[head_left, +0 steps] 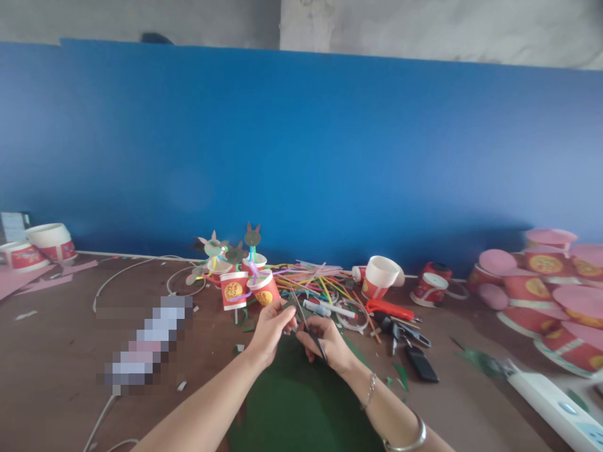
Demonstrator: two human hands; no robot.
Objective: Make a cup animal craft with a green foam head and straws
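My right hand [334, 345] grips a pair of scissors [321, 348] by its black handles, blades slanting up and left toward my other hand. Between the closed fingers of my left hand [269, 329] is a small piece of dark green paper [291, 306], close to the blades; fingers cover part of it. Below both hands lies a large dark green sheet [301, 402]. Just beyond my left hand stand red paper cups [234, 290] with pipe cleaners and paper animal heads [252, 235].
Colourful pipe cleaners [325, 276] lie near the blue wall [301, 150]. To the right are markers [316, 307], a red-handled tool [390, 309], keys [396, 333], a power strip [551, 402] and stacked red cups with pink discs [584, 301]. Pink paper [23, 282] sits far left.
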